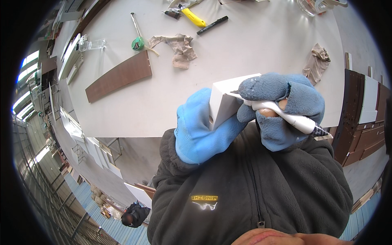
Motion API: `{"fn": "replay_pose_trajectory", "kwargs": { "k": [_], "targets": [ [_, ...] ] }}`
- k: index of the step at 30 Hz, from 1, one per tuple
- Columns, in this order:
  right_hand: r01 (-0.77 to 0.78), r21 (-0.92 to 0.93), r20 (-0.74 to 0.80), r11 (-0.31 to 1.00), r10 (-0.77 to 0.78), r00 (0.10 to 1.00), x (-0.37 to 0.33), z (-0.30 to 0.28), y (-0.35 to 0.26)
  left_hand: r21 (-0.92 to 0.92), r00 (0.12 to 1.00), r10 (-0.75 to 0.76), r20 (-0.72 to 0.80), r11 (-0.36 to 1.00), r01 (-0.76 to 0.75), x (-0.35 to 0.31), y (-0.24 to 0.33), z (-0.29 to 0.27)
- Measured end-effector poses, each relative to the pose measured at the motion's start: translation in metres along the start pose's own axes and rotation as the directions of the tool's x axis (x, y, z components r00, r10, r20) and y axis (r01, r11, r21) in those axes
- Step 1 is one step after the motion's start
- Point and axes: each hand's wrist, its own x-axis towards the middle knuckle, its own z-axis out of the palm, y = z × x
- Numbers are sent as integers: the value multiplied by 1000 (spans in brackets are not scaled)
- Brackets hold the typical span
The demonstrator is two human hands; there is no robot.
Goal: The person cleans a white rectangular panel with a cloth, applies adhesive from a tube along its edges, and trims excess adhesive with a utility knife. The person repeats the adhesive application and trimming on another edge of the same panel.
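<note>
My left hand (200, 126), in a bright blue glove, is closed around a white rectangular piece (220, 98), held up in front of my chest. A small hole shows low on the piece's near face. My right hand (286, 106) wears a grey-blue glove with torn fingers, and bare fingertips show through. It grips a slim white squeeze tube (298, 121) with a dark pointed tip. That tip lies against or just beside the upper face of the white piece; whether it touches, I cannot tell. The right glove hides part of the piece.
On the pale table (245, 53) lie a brown board (118, 76), crumpled rags (181, 51), a yellow utility knife (193, 17), a black marker (212, 25) and a clear bottle (92, 45). Brown panels (359, 134) stand at the right. Another person (134, 214) is far off, lower left.
</note>
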Motion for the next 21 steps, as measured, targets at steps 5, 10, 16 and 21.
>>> {"fn": "replay_pose_trajectory", "kwargs": {
  "k": [5, 10, 16, 21],
  "targets": [
    [-158, -42, -56, 987, 155, 986, -11, 2, -9, 12, 1000, 10, -8, 1000, -9, 1, -2, 1],
    [-46, -71, 25, 996, 48, 999, -5, -3, 1, 31, 1000, 13, -5, 999, -13, 1, 0, 1],
    [-175, -74, -90, 982, 168, 982, -13, 3, -9, 29, 1000, 0, 17, 1000, -1, 3, 1, 0],
    [-273, -119, -44, 955, 269, 962, -9, -1, -22, 32, 1000, -21, 23, 999, 20, 2, 2, -1]
  ]
}}
